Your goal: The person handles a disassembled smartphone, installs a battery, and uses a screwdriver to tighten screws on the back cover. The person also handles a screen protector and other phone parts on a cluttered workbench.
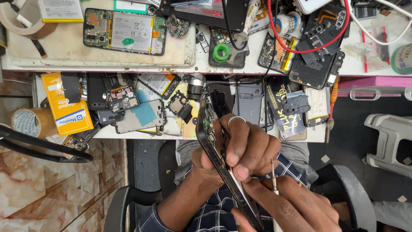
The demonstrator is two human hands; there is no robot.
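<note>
Head view: opened phone [214, 146] is being clamped edge-on in left hand [244, 150], long axis slanting toward right hand [292, 206], whose grip is being closed on a thin screwdriver [273, 174] just beside it.

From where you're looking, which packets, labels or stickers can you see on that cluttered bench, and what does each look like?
Yellow box: lower shelf, left; flat rectangle, blue-and-white label.
Battery label: on the opened phone, upper bench; white rectangle, green sticker.
White label sheet: top left corner; pale rectangle, fine print.
Black packet: lower shelf, right of centre; glossy, gold lettering.
Tape roll: far left; brown.
</note>
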